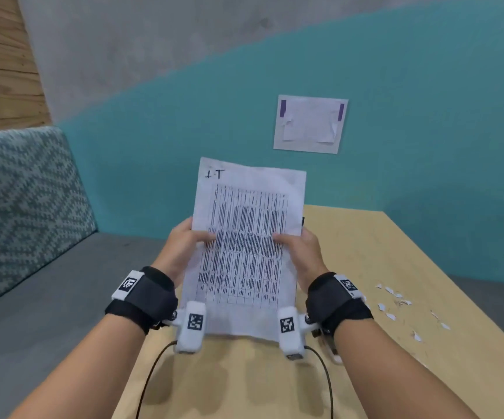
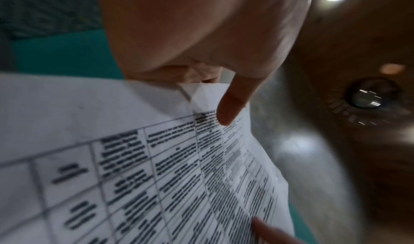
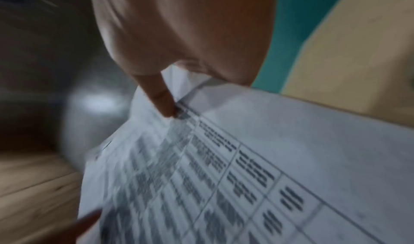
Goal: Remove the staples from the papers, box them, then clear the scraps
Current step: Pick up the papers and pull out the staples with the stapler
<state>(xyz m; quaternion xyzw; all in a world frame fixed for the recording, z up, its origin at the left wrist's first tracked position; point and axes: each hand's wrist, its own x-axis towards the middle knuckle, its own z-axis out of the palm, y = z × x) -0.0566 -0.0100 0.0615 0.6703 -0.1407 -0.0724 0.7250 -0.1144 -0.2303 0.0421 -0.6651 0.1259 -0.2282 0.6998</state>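
A stack of white papers (image 1: pixel 244 237) printed with a table is held upright above the near end of the wooden table (image 1: pixel 395 267). My left hand (image 1: pixel 184 246) grips the stack's left edge, thumb on the front. My right hand (image 1: pixel 299 249) grips the right edge the same way. The left wrist view shows my thumb pressed on the printed papers (image 2: pixel 156 159); the right wrist view shows the other thumb on the papers (image 3: pixel 246 159). Small white paper scraps (image 1: pixel 398 303) lie scattered on the table to the right. No staple or box is visible.
A grey bench seat (image 1: pixel 48 282) with a patterned cushion (image 1: pixel 18 201) lies to the left. On the teal wall (image 1: pixel 426 116) a taped sheet (image 1: pixel 311 124) hangs behind the table. Cables run from both wrist cameras down over the table's near edge.
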